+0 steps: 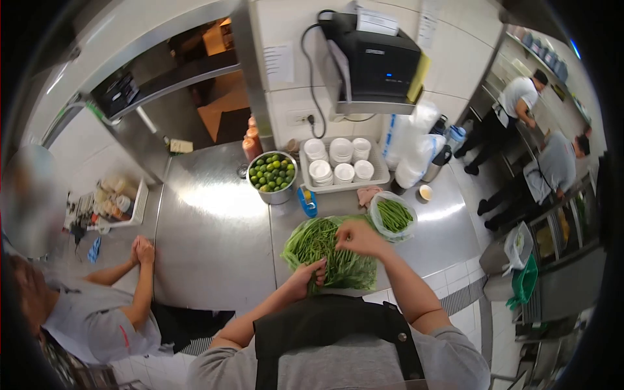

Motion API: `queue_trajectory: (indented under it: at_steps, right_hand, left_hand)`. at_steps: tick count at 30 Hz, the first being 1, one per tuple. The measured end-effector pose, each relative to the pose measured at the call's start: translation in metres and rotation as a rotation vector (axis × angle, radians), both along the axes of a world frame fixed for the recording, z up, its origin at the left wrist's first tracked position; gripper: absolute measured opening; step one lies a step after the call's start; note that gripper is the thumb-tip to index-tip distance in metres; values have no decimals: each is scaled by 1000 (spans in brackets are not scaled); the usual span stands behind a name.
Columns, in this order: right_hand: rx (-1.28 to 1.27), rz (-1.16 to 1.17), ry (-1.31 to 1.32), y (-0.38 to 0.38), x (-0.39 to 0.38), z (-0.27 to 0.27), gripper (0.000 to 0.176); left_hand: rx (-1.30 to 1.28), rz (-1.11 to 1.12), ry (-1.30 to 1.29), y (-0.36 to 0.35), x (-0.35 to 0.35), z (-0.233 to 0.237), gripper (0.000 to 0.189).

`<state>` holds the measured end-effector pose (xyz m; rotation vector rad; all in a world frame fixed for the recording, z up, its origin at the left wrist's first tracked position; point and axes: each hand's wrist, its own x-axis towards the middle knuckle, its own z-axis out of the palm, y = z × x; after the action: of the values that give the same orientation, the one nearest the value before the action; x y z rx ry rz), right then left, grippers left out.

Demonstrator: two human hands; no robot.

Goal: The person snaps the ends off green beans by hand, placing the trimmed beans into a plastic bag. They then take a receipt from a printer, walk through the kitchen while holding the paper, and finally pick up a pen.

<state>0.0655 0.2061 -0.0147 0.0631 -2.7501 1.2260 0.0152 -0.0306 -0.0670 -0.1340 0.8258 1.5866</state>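
Observation:
In front of me a heap of long thin green beans (312, 242) lies on an opened clear plastic bag (364, 276) at the counter's near edge. My left hand (305, 279) is at the near side of the heap, its fingers closed around some of the beans. My right hand (361, 238) is over the heap's right side with fingers curled together; what they hold, if anything, is hidden. Just beyond it, a plastic-lined container of cut green bean pieces (394, 216) stands on the counter.
A metal pot of green limes (272, 174), a blue tape dispenser (307, 202) and a tray of white cups (348, 184) stand behind. A printer (380, 65) hangs above. At left a person's clasped hands (143, 249) rest at the counter; two people work far right.

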Motion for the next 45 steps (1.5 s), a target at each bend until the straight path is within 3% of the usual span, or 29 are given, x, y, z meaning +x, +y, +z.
queue_trajectory:
  at_steps: [2,3,4,5,7,10,12,14,15,16,19,22,23,26,27,30,32,35,38,40,42,45]
  right_hand:
    - [-118,-157,-28,11,-12,63,15]
    - [-41,-160,84,24,-18,96,13]
    - [-235,-199,128,24,-19,137,8]
    - [-108,-189,368,39,-28,160,6]
    - [12,-245,543,51,-35,226,26]
    - [133,-341,940,74,-57,301,32]
    - [257,-477,1044,107,-78,334,39]
    - [176,-576,1042,157,-110,348,51]
    - [147,-658,901,168,-117,355,55]
    - [110,-730,759,171,-123,360,58]
    - [-199,-628,532,173,-138,373,57]
    - [-158,-680,547,172,-151,382,79]
    - [-83,-726,559,163,-148,384,70]
    - [-149,-422,657,130,-120,389,58]
    - [-308,-322,836,141,-135,386,52]
    - [-340,-190,1052,111,-104,386,50]
    - [-324,-143,1066,80,-61,377,50]
    - [-98,-279,1050,55,-5,343,49]
    - [-36,-240,988,70,40,300,49]
    - [-11,-262,958,72,62,283,49]
    - [-38,-278,949,72,79,272,49]
    - [-135,-370,962,83,102,270,47]
  left_hand:
    - [40,-14,75,-4,6,-8,29]
    - [18,-42,146,-5,6,-4,33]
    - [-2,-64,212,-7,10,-2,34]
    - [-25,-90,279,-7,14,1,34]
    - [-42,-118,428,-9,19,10,37]
    - [-59,-103,358,-16,19,15,35]
    - [-65,-88,330,-17,21,14,32]
    - [-64,-94,324,-13,20,16,30]
    - [-66,-91,325,-14,21,19,30]
    - [-68,-80,325,-16,22,20,29]
    - [-60,-72,294,-19,20,15,24]
    - [-74,-112,353,-9,20,26,22]
    - [-81,-134,384,-3,21,31,22]
    - [-16,-220,585,30,17,42,21]
    - [-93,-249,676,43,14,49,21]
    - [-187,-205,875,82,5,65,21]
    - [-98,-159,921,102,-8,54,21]
    - [-90,-338,1231,131,-32,34,28]
    - [185,-247,1729,164,-58,19,39]
    - [121,-215,1886,192,-73,27,45]
    - [151,-334,1507,221,-87,51,44]
    - [155,-483,1805,257,-82,85,42]
